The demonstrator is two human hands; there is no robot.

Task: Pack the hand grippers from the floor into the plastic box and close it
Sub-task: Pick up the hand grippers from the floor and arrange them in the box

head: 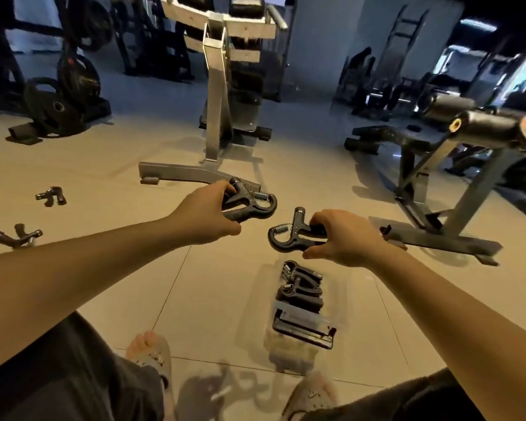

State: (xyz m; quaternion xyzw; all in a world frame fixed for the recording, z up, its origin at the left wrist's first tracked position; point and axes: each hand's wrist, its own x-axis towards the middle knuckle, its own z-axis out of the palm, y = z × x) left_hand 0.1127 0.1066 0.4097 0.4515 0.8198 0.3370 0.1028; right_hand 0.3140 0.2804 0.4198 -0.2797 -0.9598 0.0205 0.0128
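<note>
The left hand (208, 212) is clamped on the handles of one hand gripper (249, 203), and the right hand (343, 237) is clamped on a second gripper (295, 233), both held in the air above the floor (110, 165) with their spring ends facing each other. The clear plastic box (301, 302) sits on the tiles just below the right hand, already holding several grippers stacked in a row; its walls are blurred and hard to trace. To do this step well, lower one gripper at a time, the right one first since it hangs nearly over the box, and lay it flat beside the ones inside so the lid can shut later. Two more grippers (50, 196) (16, 235) lie far to the left on the floor. The tiles between are open, but a machine base (182, 174) and a bench foot (438, 238) sit close behind the hands, so keep the movement toward the body
</note>
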